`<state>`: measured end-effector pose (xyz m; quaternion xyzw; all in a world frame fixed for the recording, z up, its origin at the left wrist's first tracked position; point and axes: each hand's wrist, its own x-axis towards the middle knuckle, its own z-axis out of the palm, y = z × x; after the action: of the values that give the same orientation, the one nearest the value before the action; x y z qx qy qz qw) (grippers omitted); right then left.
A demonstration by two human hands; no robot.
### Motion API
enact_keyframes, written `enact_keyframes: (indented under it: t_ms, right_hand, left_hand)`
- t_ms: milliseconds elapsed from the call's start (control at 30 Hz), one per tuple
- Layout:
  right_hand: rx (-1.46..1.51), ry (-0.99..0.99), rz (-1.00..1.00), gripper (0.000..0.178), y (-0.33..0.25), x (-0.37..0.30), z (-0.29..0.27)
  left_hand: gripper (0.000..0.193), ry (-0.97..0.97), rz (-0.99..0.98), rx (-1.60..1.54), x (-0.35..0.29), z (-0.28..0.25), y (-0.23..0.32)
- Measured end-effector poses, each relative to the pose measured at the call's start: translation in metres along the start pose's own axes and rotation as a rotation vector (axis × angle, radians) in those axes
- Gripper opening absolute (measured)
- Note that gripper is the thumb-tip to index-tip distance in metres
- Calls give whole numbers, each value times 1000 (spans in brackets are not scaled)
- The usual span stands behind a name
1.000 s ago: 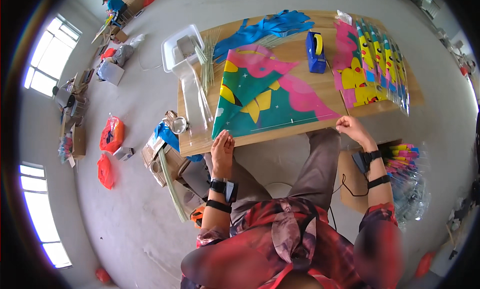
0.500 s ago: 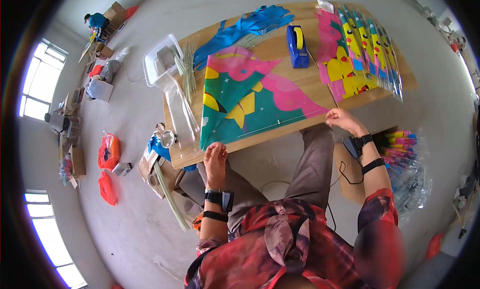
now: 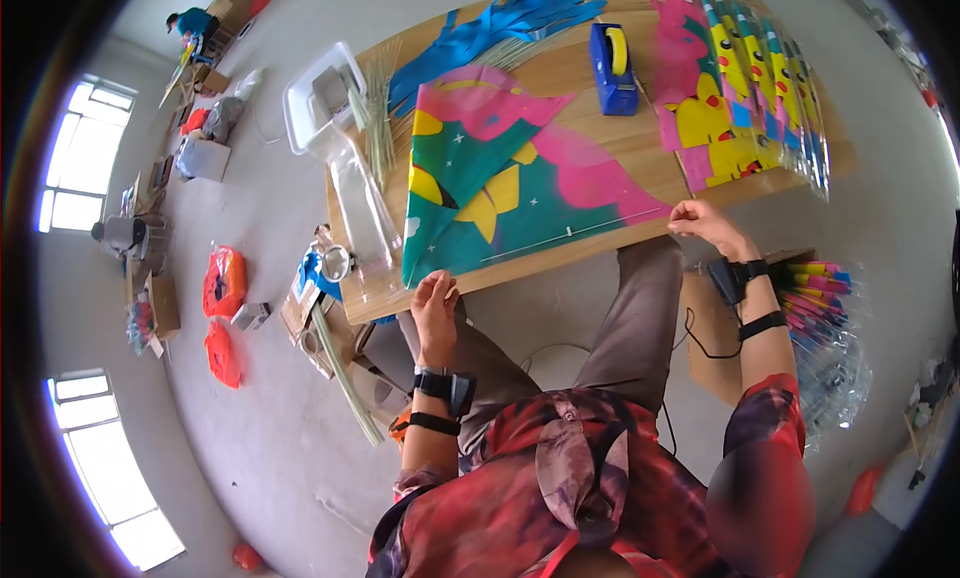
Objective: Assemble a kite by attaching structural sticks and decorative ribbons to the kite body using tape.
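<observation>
Along the near edge of the wooden tabletop (image 3: 628, 143), a folded printed sheet (image 3: 520, 216) in green, pink and yellow lies flat, a thin white line running beside its lower border. At its lower left corner is the left hand (image 3: 434, 313), fingers bent and tips drawn together; whether this grip pinches the sheet is unclear. The right hand (image 3: 712, 226) meets the sheet's right-hand tip with thumb and finger brought close; whether that grip has hold of the tip is likewise hard to make out. Beyond the sheet stand a blue tape dispenser (image 3: 615, 96) and, to its left, a heap of blue strips (image 3: 490, 38). Thin pale sticks (image 3: 378, 118) lie left of the sheet, next to a white plastic tub (image 3: 297, 108) and clear plastic sleeves (image 3: 362, 208). At the right side, clear-wrapped printed pieces (image 3: 760, 73) rest partly over another printed sheet (image 3: 700, 128). On the floor below, a cardboard box (image 3: 715, 328) sits near the right leg.
</observation>
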<state>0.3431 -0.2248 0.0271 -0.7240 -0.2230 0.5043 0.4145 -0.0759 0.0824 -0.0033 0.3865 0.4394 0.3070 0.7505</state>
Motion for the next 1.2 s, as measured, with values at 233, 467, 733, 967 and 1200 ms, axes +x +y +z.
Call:
enact_keyframes:
  t_ms: [233, 467, 733, 967, 1200]
  right_hand:
    - [138, 106, 27, 15, 4, 5, 4]
    - [67, 317, -114, 17, 41, 33, 13]
    - [-348, 691, -263, 10, 40, 44, 41]
    - [-406, 833, -367, 15, 48, 47, 50]
    - [-466, 840, -359, 13, 45, 48, 54]
  left_hand:
    - [9, 39, -1, 5, 11, -8, -18]
    - [15, 147, 144, 359, 28, 6, -23]
    - [16, 151, 234, 467, 41, 2, -32]
    - [15, 160, 224, 386, 37, 10, -31]
    - [14, 195, 224, 465, 39, 9, -30]
